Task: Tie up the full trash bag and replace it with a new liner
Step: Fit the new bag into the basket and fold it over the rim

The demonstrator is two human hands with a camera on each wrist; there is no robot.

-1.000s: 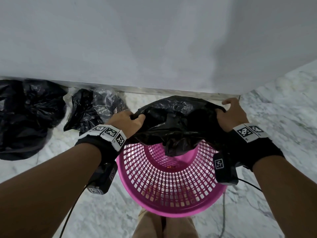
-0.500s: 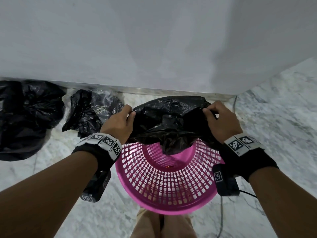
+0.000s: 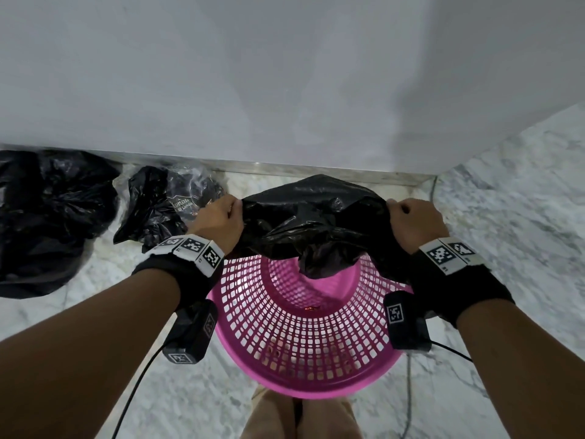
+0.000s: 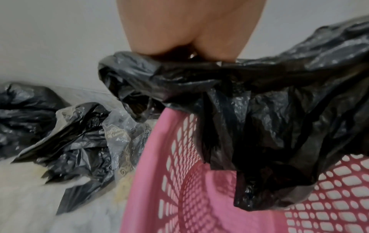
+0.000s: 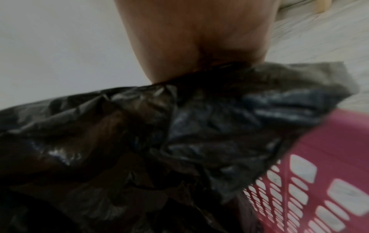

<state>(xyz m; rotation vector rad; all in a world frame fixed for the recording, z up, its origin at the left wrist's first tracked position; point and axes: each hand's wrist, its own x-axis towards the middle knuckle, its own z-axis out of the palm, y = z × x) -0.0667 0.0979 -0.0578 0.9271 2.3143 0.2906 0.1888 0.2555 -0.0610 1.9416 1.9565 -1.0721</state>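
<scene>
A pink perforated plastic bin (image 3: 304, 359) stands on the marble floor between my arms. A black liner (image 3: 316, 220) is stretched over its far rim, and its lower end hangs crumpled inside the bin. My left hand (image 3: 221, 217) grips the liner's left edge in a fist. My right hand (image 3: 411, 217) grips its right edge the same way. In the left wrist view the liner (image 4: 259, 110) bunches under the left hand (image 4: 187, 31) above the pink bin wall (image 4: 151, 173). The right wrist view, blurred, has the liner (image 5: 179, 134) gathered under the right hand (image 5: 199, 39).
A large tied black trash bag (image 3: 47, 223) lies on the floor at the left against the white wall (image 3: 285, 74). Beside it sits a clear pack of black bags (image 3: 171, 204). Cables trail on the floor near the bin. My legs (image 3: 300, 416) stand just behind it.
Both hands have closed into fists on the liner's edges and pulled them outward, stretching the liner wider over the bin's far rim.
</scene>
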